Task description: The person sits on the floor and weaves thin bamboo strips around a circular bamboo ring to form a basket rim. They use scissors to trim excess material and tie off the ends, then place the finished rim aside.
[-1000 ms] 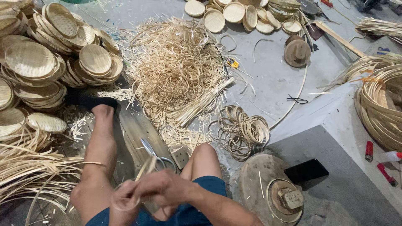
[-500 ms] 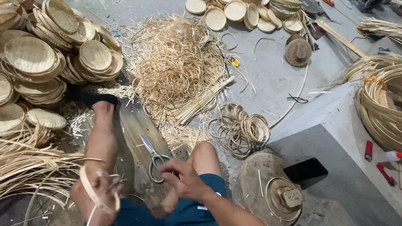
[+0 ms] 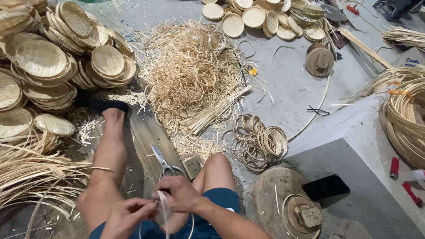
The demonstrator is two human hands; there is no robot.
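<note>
Head view: both hands (image 3: 155,208) pinch a bamboo strip (image 3: 165,217).

2 hands: left hand (image 3: 128,215), right hand (image 3: 179,194).
1 pale bamboo strip (image 3: 164,212), pinched between both hands.
1 pair of scissors (image 3: 164,163), just above the right hand.
1 black phone (image 3: 325,186), right of the hands.
2 red lighters, far right: (image 3: 394,168) and (image 3: 412,194).
1 small yellow tool (image 3: 251,69), well above the hands.
Woven trays (image 3: 42,59) and rings (image 3: 261,141): too many to count.
</note>
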